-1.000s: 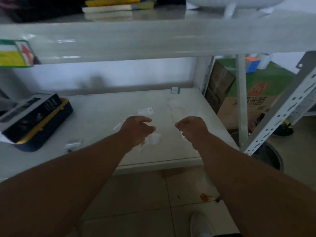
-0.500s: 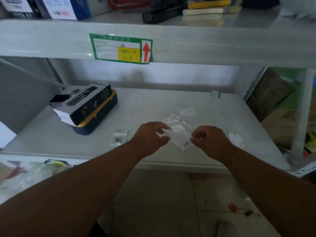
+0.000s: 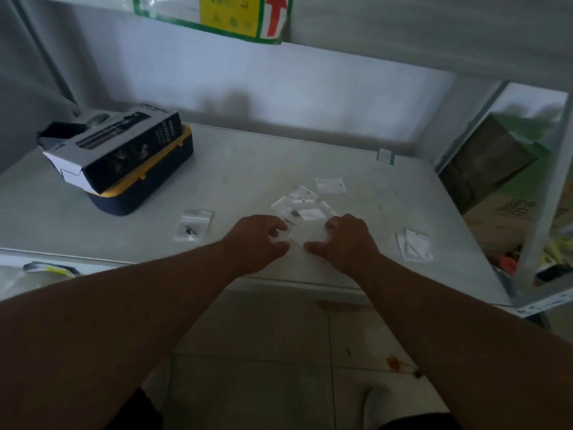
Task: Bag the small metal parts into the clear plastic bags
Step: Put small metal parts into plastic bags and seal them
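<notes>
A small clear plastic bag (image 3: 305, 235) is held between my two hands just above the white shelf (image 3: 235, 181). My left hand (image 3: 259, 240) pinches its left edge and my right hand (image 3: 347, 240) pinches its right edge. Behind them lies a loose cluster of small clear bags (image 3: 302, 201), some with a dark metal part inside. One more bag holding a metal part (image 3: 193, 226) lies to the left. Flat bags (image 3: 414, 245) are stacked at the right.
A dark box on a blue and yellow case (image 3: 124, 164) stands at the back left. An upper shelf with a green and yellow label (image 3: 229, 13) hangs overhead. A metal upright (image 3: 545, 197) and cardboard boxes (image 3: 496, 187) stand at the right. Tiled floor lies below.
The view has tilted down and come closer to the shelf. Both hands stay on the bag, now slightly lower and nearer the shelf's front edge.
</notes>
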